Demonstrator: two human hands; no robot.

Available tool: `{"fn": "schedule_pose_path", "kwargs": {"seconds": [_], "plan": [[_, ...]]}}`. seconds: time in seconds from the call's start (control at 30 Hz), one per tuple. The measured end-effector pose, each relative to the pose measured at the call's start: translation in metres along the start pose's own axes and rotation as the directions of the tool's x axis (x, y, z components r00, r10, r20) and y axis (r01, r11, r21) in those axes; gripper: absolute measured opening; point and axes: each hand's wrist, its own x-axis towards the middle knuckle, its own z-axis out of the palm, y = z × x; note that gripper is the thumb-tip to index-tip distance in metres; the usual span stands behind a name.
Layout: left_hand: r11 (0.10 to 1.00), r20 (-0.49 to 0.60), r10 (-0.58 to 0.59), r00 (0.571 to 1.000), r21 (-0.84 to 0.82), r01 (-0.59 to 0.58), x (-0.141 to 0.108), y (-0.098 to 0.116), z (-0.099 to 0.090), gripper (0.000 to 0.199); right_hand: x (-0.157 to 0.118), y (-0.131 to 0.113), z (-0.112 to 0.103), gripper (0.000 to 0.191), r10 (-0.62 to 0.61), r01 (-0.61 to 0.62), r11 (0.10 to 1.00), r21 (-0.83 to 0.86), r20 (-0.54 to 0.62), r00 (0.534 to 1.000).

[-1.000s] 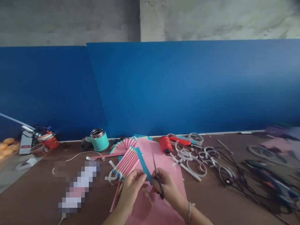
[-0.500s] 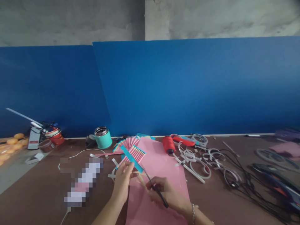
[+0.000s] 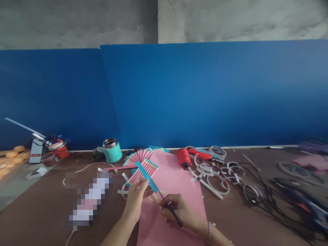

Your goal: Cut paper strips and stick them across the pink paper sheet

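My left hand (image 3: 135, 198) pinches a narrow blue paper strip (image 3: 147, 175) between thumb and fingers. My right hand (image 3: 180, 209) grips dark-handled scissors (image 3: 173, 215), their blades reaching the near end of the strip. Whether the blades are apart is hard to make out. A thin pale yellowish piece (image 3: 155, 197) shows between the two hands, below the blades. Just behind the strip lie pleated pink pieces (image 3: 153, 167) with blue-and-yellow tips, and a pink pleated fan (image 3: 138, 157) spreads beyond them. Under my hands is a large pink sheet (image 3: 179, 184).
A red thread spool (image 3: 183, 158) stands at the sheet's far right. Curled white strips (image 3: 220, 177) and black cables (image 3: 271, 198) cover the right side. To the left are a turquoise mug (image 3: 112, 151), a pixelated object (image 3: 91, 198) and a red container (image 3: 60, 150).
The blue strip has shifted slightly right and toward me and looks narrower. Its near end now meets the scissor blades. My right hand has hardly moved.
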Motion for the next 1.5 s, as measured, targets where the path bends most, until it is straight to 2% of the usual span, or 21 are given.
{"fn": "schedule_pose_path", "kwargs": {"seconds": [0.33,0.53,1.03,1.5], "plan": [[1.0,0.001,0.003,1.0,-0.027,-0.003,0.001,-0.003,0.0,0.03,0.002,0.002,0.001,0.032,-0.014,0.014,1.0,-0.001,-0.011,1.0],[0.999,-0.015,-0.001,1.0,-0.033,0.001,0.0,-0.001,0.002,0.031,-0.002,-0.008,0.003,0.028,0.021,-0.022,0.999,-0.045,-0.035,0.999],[1.0,-0.007,-0.01,1.0,-0.023,0.009,0.001,-0.004,-0.001,0.033,-0.003,-0.01,0.002,0.029,0.05,-0.052,0.997,-0.053,-0.035,0.998],[1.0,-0.007,-0.007,1.0,-0.024,0.007,0.003,-0.004,0.0,0.033,0.002,0.0,-0.001,0.027,0.026,-0.027,0.997,-0.072,-0.021,0.999]]}}
